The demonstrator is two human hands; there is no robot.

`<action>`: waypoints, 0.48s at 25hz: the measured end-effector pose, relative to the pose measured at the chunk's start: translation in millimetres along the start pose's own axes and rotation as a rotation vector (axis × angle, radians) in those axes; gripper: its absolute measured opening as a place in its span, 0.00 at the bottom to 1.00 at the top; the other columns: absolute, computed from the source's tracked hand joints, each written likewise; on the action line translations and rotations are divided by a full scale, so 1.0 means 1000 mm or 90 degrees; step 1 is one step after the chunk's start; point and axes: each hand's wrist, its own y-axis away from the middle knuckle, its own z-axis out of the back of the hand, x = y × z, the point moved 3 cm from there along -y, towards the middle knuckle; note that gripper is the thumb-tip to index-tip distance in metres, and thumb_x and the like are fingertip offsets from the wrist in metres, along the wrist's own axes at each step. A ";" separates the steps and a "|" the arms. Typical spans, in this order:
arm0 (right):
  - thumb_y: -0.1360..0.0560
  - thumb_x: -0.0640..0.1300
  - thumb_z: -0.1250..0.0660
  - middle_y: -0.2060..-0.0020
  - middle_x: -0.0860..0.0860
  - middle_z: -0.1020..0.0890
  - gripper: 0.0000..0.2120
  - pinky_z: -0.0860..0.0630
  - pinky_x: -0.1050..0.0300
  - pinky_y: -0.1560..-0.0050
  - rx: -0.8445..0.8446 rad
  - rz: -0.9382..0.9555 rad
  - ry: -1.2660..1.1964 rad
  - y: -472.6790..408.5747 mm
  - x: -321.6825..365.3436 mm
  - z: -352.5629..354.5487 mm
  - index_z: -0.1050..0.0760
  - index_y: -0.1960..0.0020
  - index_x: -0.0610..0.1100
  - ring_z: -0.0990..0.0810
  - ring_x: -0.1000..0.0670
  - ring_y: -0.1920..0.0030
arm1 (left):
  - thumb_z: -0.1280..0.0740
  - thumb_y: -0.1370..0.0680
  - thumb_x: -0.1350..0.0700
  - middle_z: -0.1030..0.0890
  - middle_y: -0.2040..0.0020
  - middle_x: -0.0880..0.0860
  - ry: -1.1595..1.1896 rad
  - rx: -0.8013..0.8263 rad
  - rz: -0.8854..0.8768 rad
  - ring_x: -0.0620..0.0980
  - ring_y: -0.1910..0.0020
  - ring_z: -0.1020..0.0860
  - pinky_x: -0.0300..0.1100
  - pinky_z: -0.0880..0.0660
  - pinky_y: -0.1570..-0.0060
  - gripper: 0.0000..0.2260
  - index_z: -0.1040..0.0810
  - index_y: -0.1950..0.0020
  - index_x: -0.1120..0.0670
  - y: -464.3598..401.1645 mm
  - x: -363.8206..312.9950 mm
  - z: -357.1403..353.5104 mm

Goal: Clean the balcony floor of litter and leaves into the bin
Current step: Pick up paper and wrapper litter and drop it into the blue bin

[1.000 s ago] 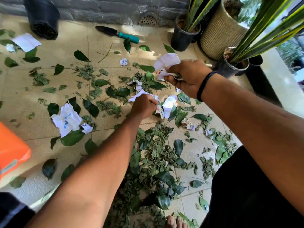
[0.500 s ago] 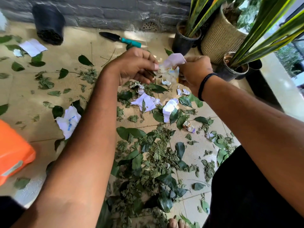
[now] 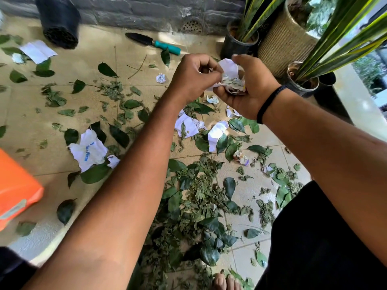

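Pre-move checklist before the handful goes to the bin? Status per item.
1. Bundle held: ok. The right hand cups the paper and leaf wad.
2. Left hand engaged: ok. Its fingers pinch the wad's edge.
3. Bin located: cannot tell. An orange container sits at the left edge, only partly in view.
4. Wad compact: not ok. Scraps stick out of the palm and may drop.
5. Floor clean: not ok. Leaves and a printed paper lie on it.
6. Trowel out of the way: ok, it lies near the wall.
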 end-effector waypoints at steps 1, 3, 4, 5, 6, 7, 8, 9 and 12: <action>0.19 0.45 0.36 0.54 0.41 0.20 0.17 0.22 0.61 0.68 -0.004 0.008 0.005 0.001 0.000 0.002 0.27 0.34 0.37 0.18 0.48 0.69 | 0.28 0.28 0.61 0.22 0.69 0.48 -0.002 0.007 -0.001 0.42 0.72 0.29 0.36 0.31 0.70 0.05 0.17 0.59 0.51 0.000 0.001 -0.002; 0.21 0.40 0.32 0.52 0.40 0.21 0.17 0.23 0.63 0.70 -0.019 0.030 0.028 0.000 0.001 0.007 0.27 0.35 0.34 0.20 0.49 0.66 | 0.30 0.27 0.63 0.21 0.70 0.46 0.025 0.007 0.008 0.41 0.72 0.28 0.35 0.29 0.71 0.08 0.16 0.59 0.50 0.000 0.000 -0.006; 0.22 0.37 0.31 0.51 0.40 0.21 0.17 0.24 0.65 0.71 -0.028 0.038 0.027 0.000 0.001 0.010 0.26 0.35 0.32 0.21 0.49 0.65 | 0.30 0.26 0.64 0.20 0.69 0.46 0.057 0.003 0.026 0.41 0.71 0.26 0.35 0.28 0.72 0.09 0.16 0.58 0.49 0.000 0.000 -0.009; 0.22 0.35 0.31 0.52 0.39 0.21 0.17 0.25 0.66 0.72 -0.039 0.045 0.021 0.000 0.002 0.014 0.26 0.36 0.31 0.22 0.50 0.65 | 0.31 0.25 0.64 0.18 0.67 0.47 0.103 0.003 0.051 0.42 0.70 0.25 0.36 0.27 0.71 0.09 0.16 0.58 0.50 0.001 0.002 -0.012; 0.23 0.34 0.31 0.52 0.39 0.21 0.16 0.25 0.66 0.72 -0.049 0.049 0.015 0.001 0.004 0.019 0.26 0.37 0.31 0.22 0.50 0.66 | 0.30 0.25 0.63 0.17 0.64 0.50 0.153 0.008 0.076 0.45 0.67 0.23 0.37 0.26 0.71 0.08 0.16 0.57 0.50 0.002 0.004 -0.017; 0.23 0.34 0.31 0.52 0.39 0.21 0.16 0.25 0.66 0.72 -0.053 0.050 0.007 0.001 0.006 0.024 0.27 0.37 0.30 0.23 0.50 0.66 | 0.30 0.24 0.63 0.16 0.61 0.52 0.200 0.013 0.101 0.47 0.65 0.22 0.38 0.26 0.70 0.07 0.16 0.55 0.51 0.003 0.007 -0.023; 0.23 0.33 0.31 0.52 0.39 0.21 0.16 0.25 0.67 0.72 -0.055 0.050 -0.002 0.002 0.007 0.030 0.27 0.36 0.30 0.23 0.50 0.66 | 0.29 0.24 0.62 0.16 0.60 0.53 0.237 0.016 0.121 0.48 0.64 0.21 0.39 0.25 0.69 0.05 0.17 0.55 0.52 0.004 0.010 -0.032; 0.23 0.33 0.31 0.51 0.39 0.21 0.16 0.25 0.67 0.72 -0.054 0.046 -0.011 0.003 0.008 0.036 0.27 0.36 0.30 0.23 0.51 0.66 | 0.28 0.24 0.62 0.16 0.60 0.53 0.267 0.010 0.140 0.49 0.64 0.20 0.39 0.24 0.69 0.05 0.18 0.55 0.53 0.004 0.012 -0.040; 0.22 0.32 0.32 0.55 0.42 0.20 0.08 0.24 0.68 0.71 -0.055 0.025 -0.047 0.002 0.011 0.058 0.24 0.44 0.33 0.20 0.53 0.72 | 0.28 0.23 0.64 0.19 0.62 0.52 0.396 0.008 0.181 0.47 0.66 0.20 0.40 0.23 0.67 0.08 0.24 0.57 0.54 0.004 0.017 -0.069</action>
